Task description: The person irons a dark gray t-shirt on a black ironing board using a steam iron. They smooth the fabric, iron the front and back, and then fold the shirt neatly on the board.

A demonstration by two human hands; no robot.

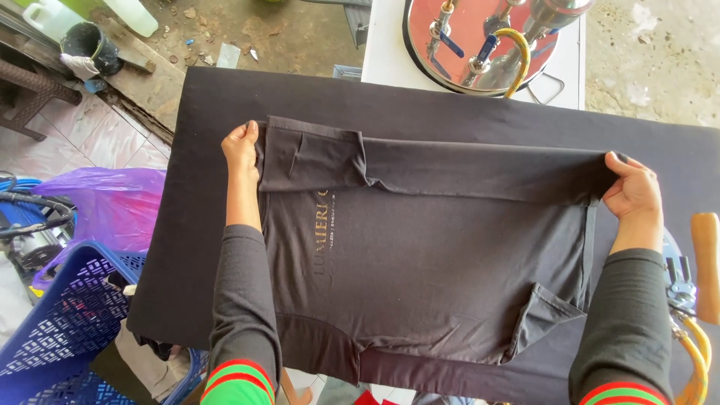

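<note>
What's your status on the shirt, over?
Left hand and right hand pinch the folded far edge of the black shirt. Shirt lies flat on the black padded table. Nothing on it.

Background around my work surface, head view.
I see a black padded ironing table (450, 97). Past its far edge, a white stand (386, 52) carrying a round steel boiler (480, 45) with blue-handled valves and a yellow hose (517, 64). At the right edge, a wooden iron handle (706, 262) with more yellow hose (697, 352) below it. On my left, a blue plastic laundry basket (64, 315) with clothes in it, a purple plastic bag (105, 206) just behind it, and a coiled blue hose (22, 184) at the frame edge. Far left corner: black bucket (90, 45) on a wooden plank (142, 67), white jugs (52, 15) beside it. Floor is rough concrete (645, 60) and pale tiles (97, 139).
</note>
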